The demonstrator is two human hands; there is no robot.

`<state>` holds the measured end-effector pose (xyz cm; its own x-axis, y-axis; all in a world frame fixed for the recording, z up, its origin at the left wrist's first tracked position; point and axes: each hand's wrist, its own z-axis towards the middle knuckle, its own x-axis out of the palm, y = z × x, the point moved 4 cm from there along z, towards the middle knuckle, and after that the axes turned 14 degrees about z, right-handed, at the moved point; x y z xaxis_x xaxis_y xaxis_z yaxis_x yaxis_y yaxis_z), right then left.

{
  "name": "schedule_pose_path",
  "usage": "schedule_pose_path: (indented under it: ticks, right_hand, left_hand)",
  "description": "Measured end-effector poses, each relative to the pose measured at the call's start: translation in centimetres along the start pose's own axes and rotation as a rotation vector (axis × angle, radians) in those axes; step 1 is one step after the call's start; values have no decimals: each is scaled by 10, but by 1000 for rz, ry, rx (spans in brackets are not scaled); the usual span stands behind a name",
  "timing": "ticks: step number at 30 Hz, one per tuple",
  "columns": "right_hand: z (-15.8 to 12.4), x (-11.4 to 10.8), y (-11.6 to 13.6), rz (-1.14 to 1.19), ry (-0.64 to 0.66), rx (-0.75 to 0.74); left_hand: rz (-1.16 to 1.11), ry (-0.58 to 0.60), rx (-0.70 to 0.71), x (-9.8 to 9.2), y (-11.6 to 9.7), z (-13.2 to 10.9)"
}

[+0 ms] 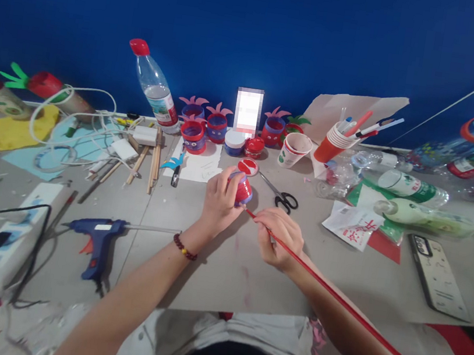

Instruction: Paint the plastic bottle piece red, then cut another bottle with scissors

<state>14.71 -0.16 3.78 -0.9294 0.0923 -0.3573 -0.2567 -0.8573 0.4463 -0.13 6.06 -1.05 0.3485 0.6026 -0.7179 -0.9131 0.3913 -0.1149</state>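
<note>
My left hand (221,200) grips a small red cup with purple bands (244,190), tilted above the table. My right hand (279,237) is closed round a long red paintbrush (335,292). The brush's tip is at the cup's lower edge, close to my left fingers; whether it touches cannot be made out. Just behind the cup lie a lid with red paint (248,167) and black-handled scissors (285,201). Further back stand a red paint jar (254,146) and a white-lidded jar (235,142).
Several painted cups with leaf tops (193,139) stand by the blue wall. A glue gun (99,246) and a power strip (12,240) lie left. On the right are a paper cup (294,151), pens in stacked cups (333,144), plastic bottles (414,188) and a phone (438,279).
</note>
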Motion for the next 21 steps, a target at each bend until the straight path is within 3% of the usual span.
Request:
schedule_pose_path:
  ticks: [7, 21]
  right_hand:
    - [3, 2, -2, 14, 35, 38]
    - [8, -20, -14, -195, -102, 66]
  left_hand:
    - [5, 35, 30, -1, -2, -1]
    - [-73, -16, -33, -2, 4, 3]
